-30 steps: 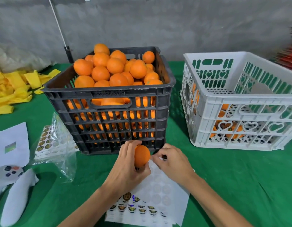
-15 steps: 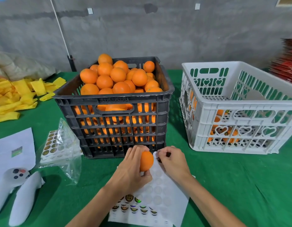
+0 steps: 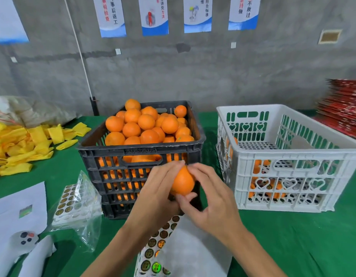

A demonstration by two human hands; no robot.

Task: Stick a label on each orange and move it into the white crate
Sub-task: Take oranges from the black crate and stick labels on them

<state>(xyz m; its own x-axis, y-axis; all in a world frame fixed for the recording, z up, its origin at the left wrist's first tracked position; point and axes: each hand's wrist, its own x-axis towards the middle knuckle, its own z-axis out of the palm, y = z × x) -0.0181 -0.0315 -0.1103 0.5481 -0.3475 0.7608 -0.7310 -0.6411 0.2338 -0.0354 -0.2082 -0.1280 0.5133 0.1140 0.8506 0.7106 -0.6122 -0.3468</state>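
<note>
Head view, hands [image 3: 193, 198] cradling orange [image 3: 183, 181], long axis upright, slightly tilted

Label not discernible on held orange [image 3: 182, 181], fingers cover its top; sticker sheet [image 3: 173, 248] cut by bottom edge; red stack [image 3: 344, 105], right edge, blurred; white crate [image 3: 288, 156] contents mostly hidden

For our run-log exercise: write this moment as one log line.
step: labelling | left hand: holds orange | right hand: fingers on orange | label sheet: below hands | white crate: right, partly filled
</note>
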